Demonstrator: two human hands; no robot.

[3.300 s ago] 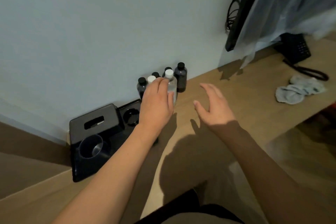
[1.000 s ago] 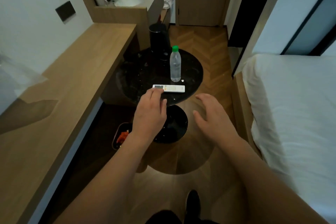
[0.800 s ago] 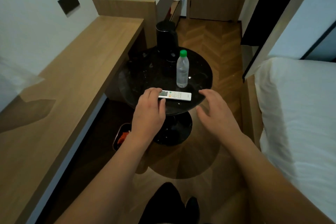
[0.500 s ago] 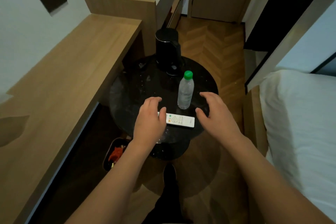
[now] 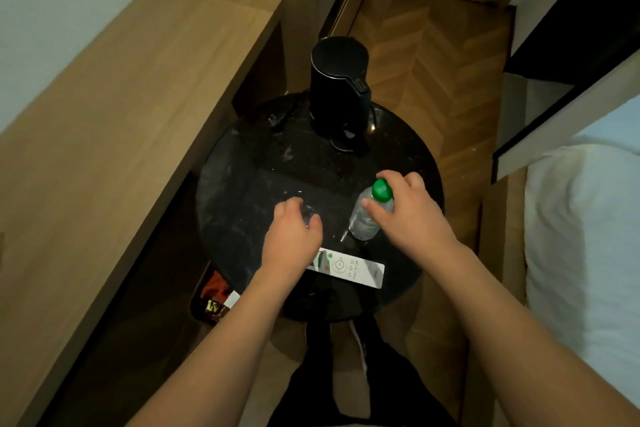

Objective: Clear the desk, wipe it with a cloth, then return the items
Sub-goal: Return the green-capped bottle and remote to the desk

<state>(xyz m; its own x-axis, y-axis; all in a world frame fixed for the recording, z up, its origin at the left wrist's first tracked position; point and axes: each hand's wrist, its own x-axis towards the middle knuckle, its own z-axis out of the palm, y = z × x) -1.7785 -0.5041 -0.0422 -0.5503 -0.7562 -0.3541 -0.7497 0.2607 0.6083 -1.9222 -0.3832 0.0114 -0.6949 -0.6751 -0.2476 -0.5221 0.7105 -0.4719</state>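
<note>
A round black table (image 5: pixel 249 184) stands beside the long wooden desk (image 5: pixel 121 97). A clear water bottle (image 5: pixel 363 225) with a green cap stands on the table, right of centre. My right hand (image 5: pixel 408 215) is closed around its neck, thumb on the near side and fingers behind the cap. A white remote (image 5: pixel 349 267) lies flat near the table's front edge. My left hand (image 5: pixel 292 239) hovers over the remote's left end with fingers loosely curled and nothing in it. A black kettle (image 5: pixel 341 87) stands at the table's far side.
A small bin (image 5: pixel 214 298) with red wrappers sits on the floor under the desk's edge, left of the table. A white bed (image 5: pixel 588 236) runs along the right. Herringbone wood floor leads to a door beyond the kettle.
I have turned from the desk's bottles and tray to the round table and stepped closer. My right hand has reached forward and closed on the water bottle; my left moved over the remote.
</note>
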